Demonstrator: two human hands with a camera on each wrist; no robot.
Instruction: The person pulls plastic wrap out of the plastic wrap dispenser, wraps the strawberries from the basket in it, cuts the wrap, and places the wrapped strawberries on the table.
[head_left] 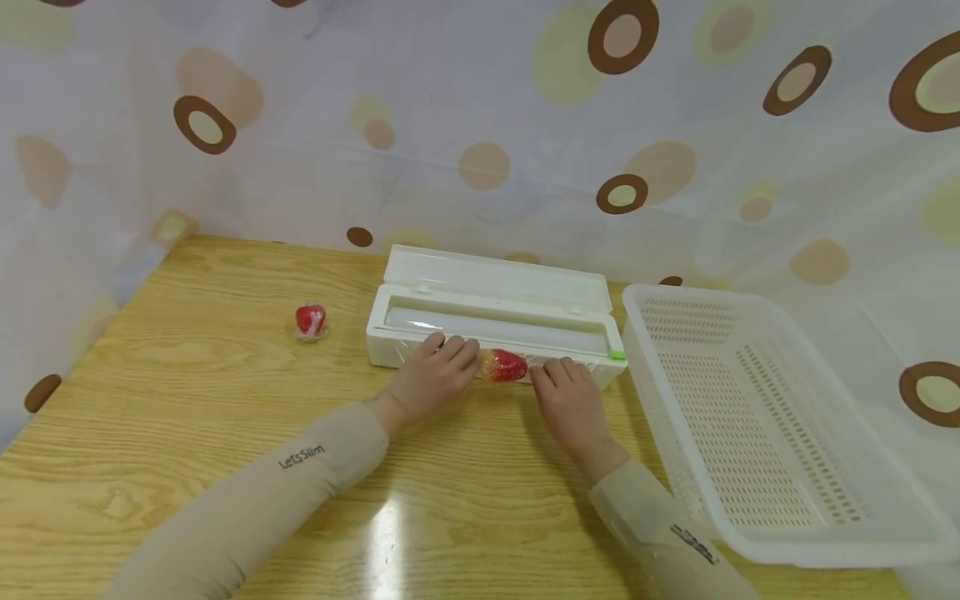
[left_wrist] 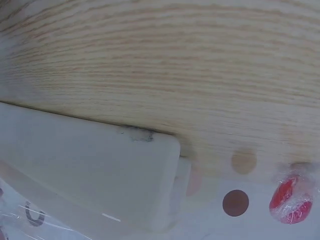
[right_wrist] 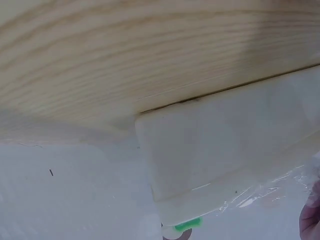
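A white cling film dispenser [head_left: 495, 321] stands with its lid raised, a roll of film [head_left: 498, 329] inside. Clear cling film [right_wrist: 250, 200] hangs over its front edge, stretched between the hands. Against that front lies a red-and-yellow fruit-like piece [head_left: 506, 365], its exact kind unclear, with film over it. Just left of the piece, my left hand [head_left: 437, 372] pinches the film at the front edge. My right hand [head_left: 573, 408] pinches the film on the other side; a fingertip shows at the edge of the right wrist view.
Left of the dispenser sits a small red piece wrapped in film [head_left: 311, 322]. A white perforated plastic basket [head_left: 678, 442] stands close on the right. All rests on a wooden table [head_left: 187, 375] before a patterned curtain [head_left: 450, 100].
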